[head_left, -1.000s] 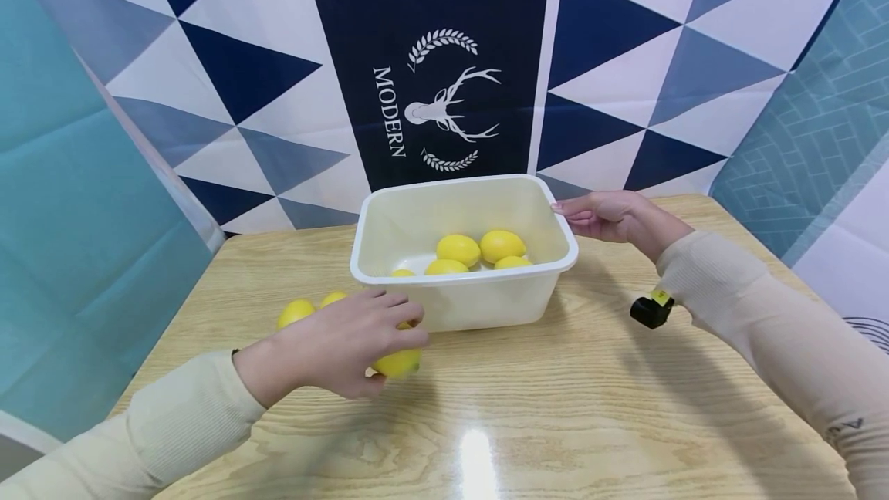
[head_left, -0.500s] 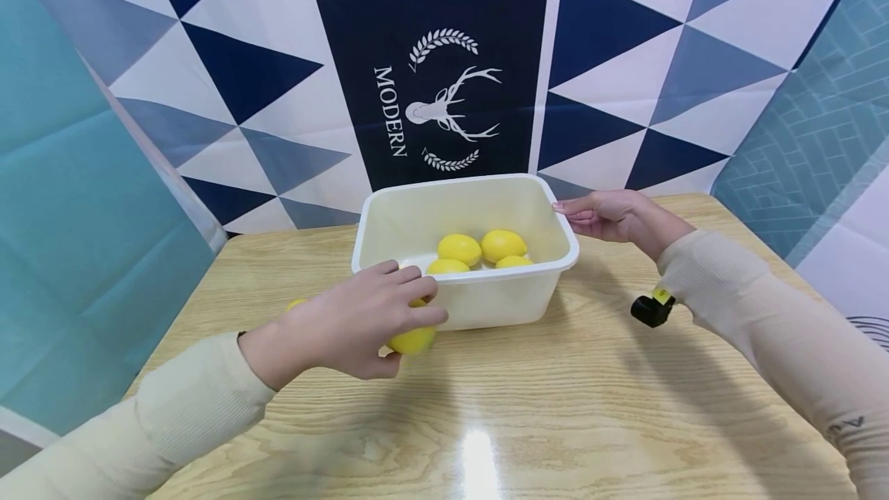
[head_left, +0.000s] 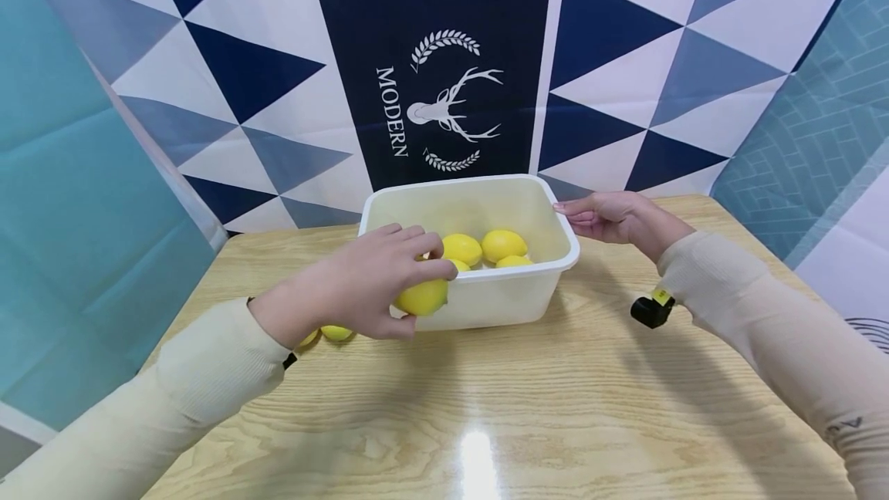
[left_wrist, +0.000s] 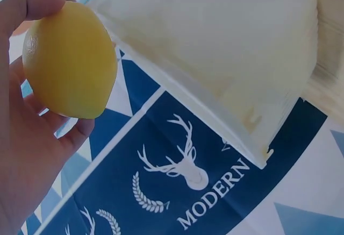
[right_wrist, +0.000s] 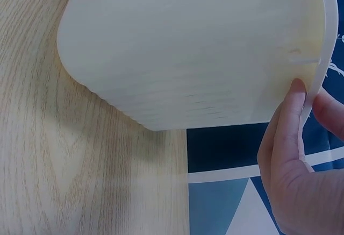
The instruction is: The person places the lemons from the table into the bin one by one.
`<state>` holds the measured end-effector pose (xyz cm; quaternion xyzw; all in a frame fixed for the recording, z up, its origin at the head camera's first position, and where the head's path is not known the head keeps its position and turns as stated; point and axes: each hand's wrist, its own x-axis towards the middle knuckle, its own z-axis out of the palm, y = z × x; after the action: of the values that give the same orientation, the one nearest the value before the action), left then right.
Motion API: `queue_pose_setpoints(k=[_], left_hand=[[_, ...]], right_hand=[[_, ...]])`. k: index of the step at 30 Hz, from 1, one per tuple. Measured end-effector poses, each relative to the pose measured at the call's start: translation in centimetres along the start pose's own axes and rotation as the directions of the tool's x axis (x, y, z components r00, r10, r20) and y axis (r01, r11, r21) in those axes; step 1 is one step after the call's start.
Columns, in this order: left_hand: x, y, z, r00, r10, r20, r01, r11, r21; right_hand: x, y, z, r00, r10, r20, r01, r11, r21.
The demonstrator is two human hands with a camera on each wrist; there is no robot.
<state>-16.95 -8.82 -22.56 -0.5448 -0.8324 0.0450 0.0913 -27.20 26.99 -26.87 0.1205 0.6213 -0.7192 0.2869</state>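
A yellow lemon [head_left: 425,297] is gripped between the thumb and fingers of my left hand [head_left: 375,280], raised by the front left of a white plastic bin [head_left: 496,303]. The left wrist view shows this lemon [left_wrist: 70,57] whole, beside the bin's outer wall [left_wrist: 226,36]. Several lemons [head_left: 505,245] lie inside the bin, partly hidden by its front wall and my left hand. At the bin's right end, my right hand [head_left: 614,222] pinches the rim. In the right wrist view, a finger [right_wrist: 290,122] presses the outside while the thumb [right_wrist: 329,111] is across the rim.
Two more lemons [head_left: 338,332] lie on the wooden table [head_left: 556,400], partly behind my left hand and wrist. A patterned cloth wall [head_left: 451,122] stands close behind the bin. A small black device [head_left: 651,312] hangs from my right wrist.
My left hand has lifted the lemon up and to the right, from low in front of the bin to near its front rim. The right hand and bin stay put.
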Motion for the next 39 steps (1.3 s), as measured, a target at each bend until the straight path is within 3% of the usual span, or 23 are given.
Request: queue_pose_setpoints(k=[12,19,28,39], left_hand=[[0.9,-1.8,-0.5,0.996,-0.081,-0.025,0.078,0.992,-0.099],[1.6,-2.6,-0.7,0.993,-0.116,-0.002,0.115,0.986,-0.124],[2.6,-3.2,-2.0,0.977,-0.191,0.089,0.203,0.967,-0.151],[3.8,-4.2,-2.7,0.967,-0.236,0.093,0.250,0.949,-0.194]], right_hand=[[0.2,0.0,0.0,1.000,0.009,-0.008,-0.009,1.000,-0.011],[0.2,0.1,0.0,1.000,0.009,-0.004,-0.009,1.000,-0.001],[0.2,0.0,0.0,1.000,0.004,0.007,-0.004,1.000,0.019],[0.2,0.1,-0.1,1.000,0.002,0.018,-0.002,1.000,0.007]])
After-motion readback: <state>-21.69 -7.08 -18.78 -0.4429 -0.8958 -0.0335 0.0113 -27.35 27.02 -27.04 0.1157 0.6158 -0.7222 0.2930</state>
